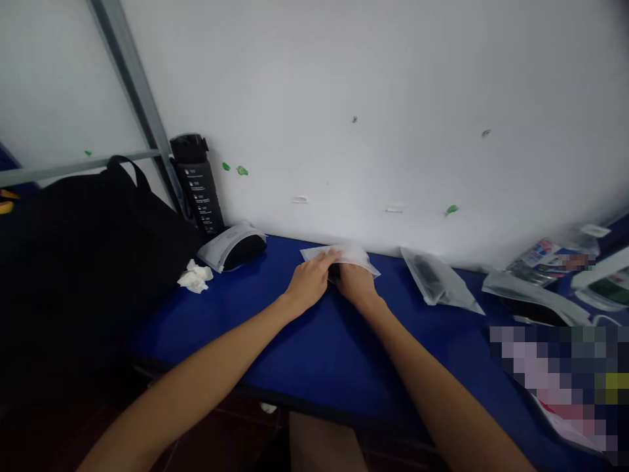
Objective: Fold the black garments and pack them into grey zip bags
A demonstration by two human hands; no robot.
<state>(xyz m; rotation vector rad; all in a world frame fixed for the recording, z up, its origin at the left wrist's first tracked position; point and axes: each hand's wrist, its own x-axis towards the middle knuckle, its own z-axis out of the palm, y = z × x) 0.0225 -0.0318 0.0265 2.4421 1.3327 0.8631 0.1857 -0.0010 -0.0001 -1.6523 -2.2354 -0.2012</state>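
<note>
A frosted white plastic pouch [356, 252] lies on the blue table near the wall, with both hands at it. My left hand [310, 280] grips its near left edge, fingers laid over the top of the plastic. My right hand [354, 280] reaches into the pouch's opening, so its fingers are hidden under the cloudy plastic. Something black [334, 271] shows between the two hands, only a small part of it visible. To the left, a similar pouch [221, 249] has a curved black item [246, 250] in its mouth. Another pouch [442, 285] with a dark content lies to the right.
A black bottle [199, 190] stands against the wall, beside a large black bag [88, 262]. Crumpled tissue [195, 276] lies nearby on the blue table [295, 354]. At the right are another pouch [531, 298], a clear plastic bottle [550, 259] and a pixelated area.
</note>
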